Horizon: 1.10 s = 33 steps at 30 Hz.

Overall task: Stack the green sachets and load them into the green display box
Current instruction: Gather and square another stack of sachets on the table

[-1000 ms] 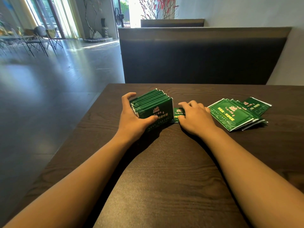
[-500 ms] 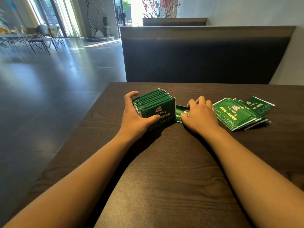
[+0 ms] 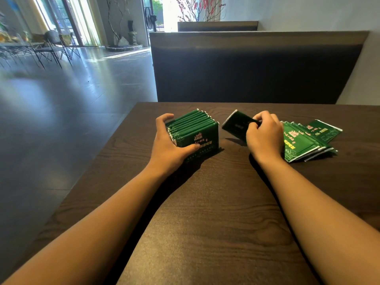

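A green display box [image 3: 202,138] stands on the dark wooden table [image 3: 205,202], packed with several green sachets [image 3: 191,123] standing on edge. My left hand [image 3: 168,147] grips the box's left end, fingers behind it and thumb on its front face. Just right of the box, my right hand [image 3: 265,136] pinches one green sachet [image 3: 236,125] and holds it tilted above the table. A fanned pile of loose green sachets [image 3: 304,140] lies flat to the right of that hand.
A dark upholstered bench back [image 3: 257,66] runs behind the table's far edge. The table's left edge [image 3: 98,161] drops off to a grey floor. Chairs and tables [image 3: 41,48] stand far off to the left.
My right hand has lifted a single sachet off the table beside the box and raised it, tilted. My left hand keeps its grip on the box.
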Motion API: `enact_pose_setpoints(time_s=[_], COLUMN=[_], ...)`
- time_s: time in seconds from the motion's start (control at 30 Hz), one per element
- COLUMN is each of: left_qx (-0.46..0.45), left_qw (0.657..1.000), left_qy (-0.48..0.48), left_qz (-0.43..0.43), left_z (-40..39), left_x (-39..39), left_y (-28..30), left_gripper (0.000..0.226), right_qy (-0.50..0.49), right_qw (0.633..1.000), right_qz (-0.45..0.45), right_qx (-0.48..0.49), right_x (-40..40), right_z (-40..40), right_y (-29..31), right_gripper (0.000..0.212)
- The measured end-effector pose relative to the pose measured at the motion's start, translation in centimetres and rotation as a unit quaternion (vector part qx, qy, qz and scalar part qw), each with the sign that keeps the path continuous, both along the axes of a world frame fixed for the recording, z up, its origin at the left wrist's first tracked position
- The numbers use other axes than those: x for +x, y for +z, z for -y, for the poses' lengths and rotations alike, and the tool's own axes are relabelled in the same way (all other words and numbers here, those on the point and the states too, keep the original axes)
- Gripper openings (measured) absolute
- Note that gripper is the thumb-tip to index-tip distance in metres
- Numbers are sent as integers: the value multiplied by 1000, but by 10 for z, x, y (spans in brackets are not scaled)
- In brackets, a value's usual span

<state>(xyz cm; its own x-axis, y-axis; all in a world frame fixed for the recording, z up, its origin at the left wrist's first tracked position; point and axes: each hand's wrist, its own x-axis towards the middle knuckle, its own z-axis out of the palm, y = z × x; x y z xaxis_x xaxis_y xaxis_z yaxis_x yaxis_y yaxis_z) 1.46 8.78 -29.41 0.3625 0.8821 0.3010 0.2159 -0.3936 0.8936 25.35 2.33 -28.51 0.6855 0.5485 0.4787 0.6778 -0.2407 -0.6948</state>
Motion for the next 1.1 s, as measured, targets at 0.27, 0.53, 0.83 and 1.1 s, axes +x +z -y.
enact_pose_setpoints(time_s=[0.27, 0.53, 0.83, 1.1], left_qx=[6, 16, 35, 28], left_qw=[1000, 1000, 999, 997], left_qy=[-1, -18, -13, -64], left_qz=[-15, -10, -20, -17], left_z=[0, 1, -1, 0], left_x=[1, 1, 3, 1], left_y=[1, 1, -2, 1], left_gripper=[103, 107, 109, 102], right_qy=[65, 170, 269, 307], right_qw=[987, 972, 948, 943], right_qz=[-33, 144, 165, -78], right_qx=[145, 80, 48, 101], right_x=[-6, -24, -39, -47], right_z=[0, -3, -2, -1], right_y=[3, -1, 2, 5], right_gripper=[18, 5, 45, 38])
